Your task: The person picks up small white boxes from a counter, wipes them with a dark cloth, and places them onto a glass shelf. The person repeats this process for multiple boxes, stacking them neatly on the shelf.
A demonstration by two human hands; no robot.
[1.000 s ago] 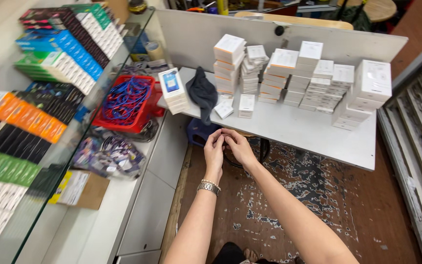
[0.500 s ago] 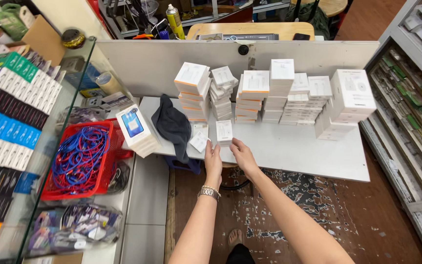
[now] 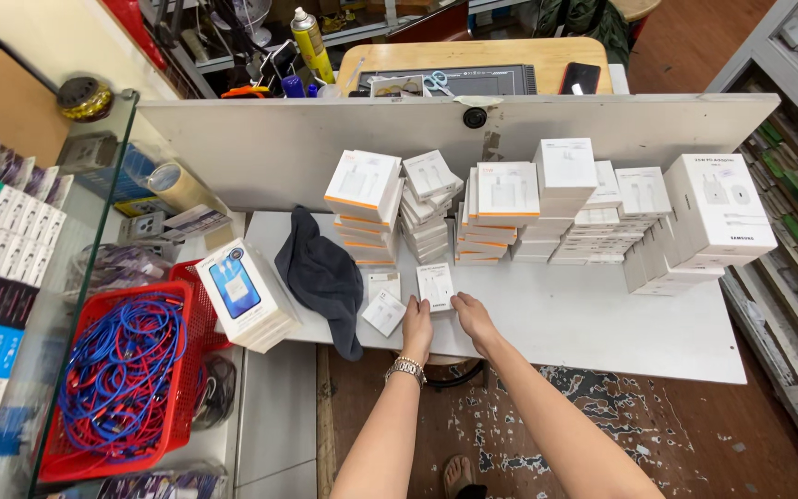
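Observation:
My left hand (image 3: 417, 321) and my right hand (image 3: 472, 314) rest side by side on the front part of a white table (image 3: 593, 323). Both touch the near edge of a small white box (image 3: 434, 283) lying flat there. Whether either hand grips it is unclear. Two more small white boxes (image 3: 383, 300) lie just left of my left hand. A metal watch (image 3: 405, 369) sits on my left wrist.
Several stacks of white boxes (image 3: 510, 203) stand at the back of the table against a white panel (image 3: 279, 148). A dark cloth (image 3: 322, 273) hangs over the left edge. A stack of boxes with blue pictures (image 3: 244, 294), a red basket of cables (image 3: 122, 370) and a glass counter (image 3: 2, 277) lie left.
The camera view tilted up and shifted. My hands reached forward from near my body to the table and now touch the small white box.

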